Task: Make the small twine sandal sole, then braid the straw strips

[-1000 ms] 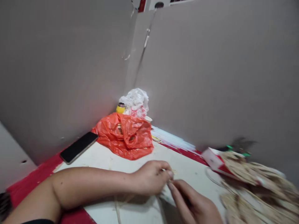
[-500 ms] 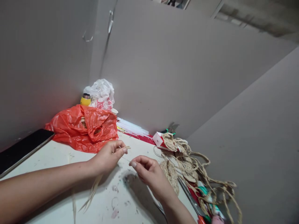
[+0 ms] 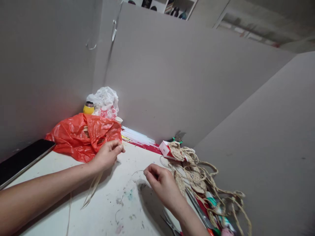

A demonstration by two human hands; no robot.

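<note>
I have my left hand [image 3: 107, 155] mid-table, its fingers curled shut around a bundle of pale straw strips [image 3: 91, 193]. The strips trail out under the fist toward the near left and lie flat on the white tabletop [image 3: 61, 209]. My right hand [image 3: 161, 183] is just to the right and apart from it, thumb and forefinger pinched on a thin fibre [image 3: 137, 171] whose free end arcs left, low over the table. I cannot tell if it joins the strips. An orange plastic bag [image 3: 81, 137] sits just beyond the left hand, with a phone [image 3: 22, 160] at far left. A heap of jute twine [image 3: 194, 170] lies right of the right hand, partly over a red-and-white box [image 3: 165, 149].
</note>
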